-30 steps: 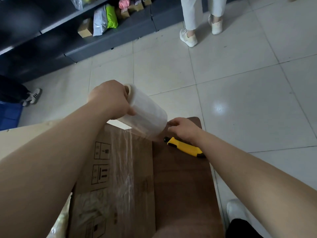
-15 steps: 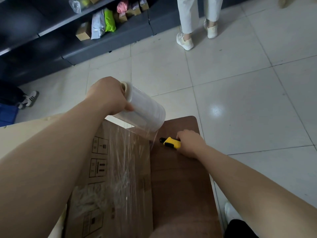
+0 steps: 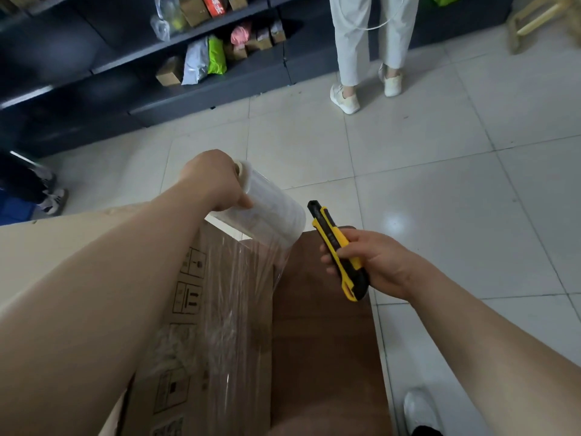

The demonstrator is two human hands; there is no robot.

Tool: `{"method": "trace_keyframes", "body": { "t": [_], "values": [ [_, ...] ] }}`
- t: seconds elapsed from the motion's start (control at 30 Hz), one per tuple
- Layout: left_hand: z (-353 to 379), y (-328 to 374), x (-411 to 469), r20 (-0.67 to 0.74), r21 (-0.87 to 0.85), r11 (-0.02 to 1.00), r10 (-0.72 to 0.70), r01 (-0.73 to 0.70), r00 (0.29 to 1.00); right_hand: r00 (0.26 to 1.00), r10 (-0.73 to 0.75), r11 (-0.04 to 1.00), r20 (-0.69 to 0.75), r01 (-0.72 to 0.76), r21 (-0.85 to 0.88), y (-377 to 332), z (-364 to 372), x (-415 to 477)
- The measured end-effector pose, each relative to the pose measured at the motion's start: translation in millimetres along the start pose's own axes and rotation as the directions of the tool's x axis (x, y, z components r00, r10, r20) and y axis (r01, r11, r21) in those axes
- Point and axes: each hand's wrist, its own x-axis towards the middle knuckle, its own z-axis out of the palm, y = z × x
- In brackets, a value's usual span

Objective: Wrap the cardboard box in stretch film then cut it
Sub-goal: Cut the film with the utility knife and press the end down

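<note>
A brown cardboard box (image 3: pixel 188 309) with printed handling symbols stands on a dark wooden table (image 3: pixel 323 357). Clear stretch film (image 3: pixel 251 278) runs from its side up to a white roll of film (image 3: pixel 270 212). My left hand (image 3: pixel 213 180) grips the roll's left end and holds it tilted above the box's far corner. My right hand (image 3: pixel 371 265) holds a yellow and black utility knife (image 3: pixel 336 250) in the air just right of the roll, its tip pointing up and away. No blade shows at the tip.
A person in white trousers and pale shoes (image 3: pixel 364 73) stands at dark shelves (image 3: pixel 188 73) holding small boxes and bags. Another person's shoes (image 3: pixel 50 196) are at the left by a blue crate (image 3: pixel 12 209). My own shoe (image 3: pixel 421 410) is on the tiled floor (image 3: pixel 471 215).
My right hand closed on the knife lying on the table and lifted it up beside the roll. My left hand kept the roll roughly in place with the film stretched.
</note>
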Motion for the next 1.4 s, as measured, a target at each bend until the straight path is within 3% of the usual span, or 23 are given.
{"method": "trace_keyframes", "body": {
  "t": [0.33,0.53,0.67,0.77,0.87,0.93,1.07,1.2,1.4],
  "values": [
    [2,-4,6,0.002,-0.045,0.999,-0.017,0.017,1.000,0.993,-0.037,0.992,0.108,0.050,-0.114,9,-3,-9],
    [2,-3,7,0.006,-0.043,0.999,-0.021,0.022,1.000,0.999,-0.011,0.985,0.046,0.019,-0.174,14,-4,-10],
    [2,-3,8,0.012,-0.067,0.997,-0.031,0.032,0.999,0.995,-0.096,0.930,-0.014,0.085,-0.357,12,-1,-13],
    [1,-3,7,0.012,-0.064,0.997,-0.032,0.033,0.999,0.966,-0.257,0.772,-0.022,0.192,-0.605,4,3,-16],
    [0,-2,5,0.005,-0.052,0.998,-0.023,0.024,1.000,0.912,-0.404,0.465,0.068,0.269,-0.843,-6,7,-16],
    [0,-2,5,-0.002,-0.065,0.997,-0.032,0.032,0.999,0.891,-0.434,0.293,0.132,0.279,-0.915,-11,12,-17],
    [0,-3,6,0.001,-0.081,0.996,-0.039,0.039,0.999,0.850,-0.491,0.059,0.188,0.247,-0.967,-18,18,-16],
    [2,-5,9,0.001,-0.123,0.992,-0.041,0.041,0.999,0.835,-0.500,-0.087,0.231,0.216,-0.972,-20,27,-8],
    [3,-4,6,-0.025,-0.107,0.994,-0.040,0.037,0.999,0.841,-0.473,-0.178,0.262,0.200,-0.964,-21,39,3]
  ]
}}
